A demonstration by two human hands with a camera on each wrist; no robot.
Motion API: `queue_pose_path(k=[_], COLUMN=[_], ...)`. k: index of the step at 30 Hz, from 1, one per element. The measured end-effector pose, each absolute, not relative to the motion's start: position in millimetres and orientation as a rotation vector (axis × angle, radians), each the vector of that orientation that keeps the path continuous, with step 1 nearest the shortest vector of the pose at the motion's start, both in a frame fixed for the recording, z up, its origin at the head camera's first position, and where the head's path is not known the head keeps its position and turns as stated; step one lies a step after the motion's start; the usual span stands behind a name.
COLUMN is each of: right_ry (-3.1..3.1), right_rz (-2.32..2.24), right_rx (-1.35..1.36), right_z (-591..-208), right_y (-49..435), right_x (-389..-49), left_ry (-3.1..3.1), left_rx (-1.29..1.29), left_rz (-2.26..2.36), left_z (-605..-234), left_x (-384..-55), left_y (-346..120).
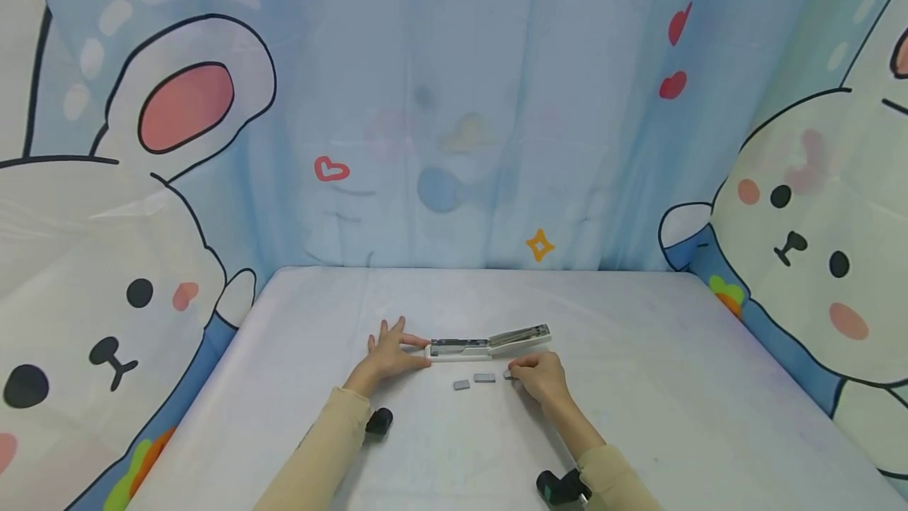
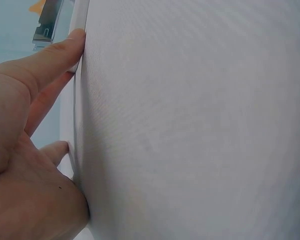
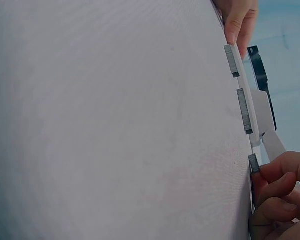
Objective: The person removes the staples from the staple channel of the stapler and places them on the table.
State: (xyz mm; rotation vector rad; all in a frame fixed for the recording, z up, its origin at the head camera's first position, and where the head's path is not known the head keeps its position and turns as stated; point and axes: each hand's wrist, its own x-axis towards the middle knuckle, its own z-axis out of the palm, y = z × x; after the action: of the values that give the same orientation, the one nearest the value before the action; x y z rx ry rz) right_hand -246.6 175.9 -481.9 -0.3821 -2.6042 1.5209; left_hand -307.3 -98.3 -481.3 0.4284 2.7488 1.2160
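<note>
A white stapler (image 1: 461, 353) lies on the table, its top arm swung up toward the right and its metal channel exposed. My left hand (image 1: 388, 353) pinches the stapler's left end between thumb and index finger, with the other fingers spread behind. Just in front of the stapler, my right hand (image 1: 545, 377) pinches a small grey strip of staples (image 3: 254, 163) at the tabletop. Two more staple strips, one (image 1: 462, 385) to the left and another (image 1: 485, 378) in the middle, lie in a row beside it. The right fingertips partly cover the pinched strip.
The white-covered table (image 1: 681, 385) reaches back to a blue curtain (image 1: 468, 101) printed with cartoon bunnies. Black wrist devices, one (image 1: 379, 422) on the left and one (image 1: 560, 487) on the right, sit under the forearms.
</note>
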Motion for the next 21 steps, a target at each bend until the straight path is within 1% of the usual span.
queue_pose_path(k=[7, 13, 21], right_ry=[-2.583, -2.524, -2.444], right_rz=[1.511, 1.593, 1.679], right_rx=[-0.395, -0.466, -0.449], right_z=[-482, -476, -469], right_y=[177, 184, 197], right_x=[-245, -246, -249], left_ry=[2.751, 2.760, 2.765], left_rx=[0.421, 0.417, 0.429], left_rz=[1.205, 1.203, 1.200], left_z=[-480, -480, -481], left_x=[-306, -307, -308], left_y=[-98, -97, -97])
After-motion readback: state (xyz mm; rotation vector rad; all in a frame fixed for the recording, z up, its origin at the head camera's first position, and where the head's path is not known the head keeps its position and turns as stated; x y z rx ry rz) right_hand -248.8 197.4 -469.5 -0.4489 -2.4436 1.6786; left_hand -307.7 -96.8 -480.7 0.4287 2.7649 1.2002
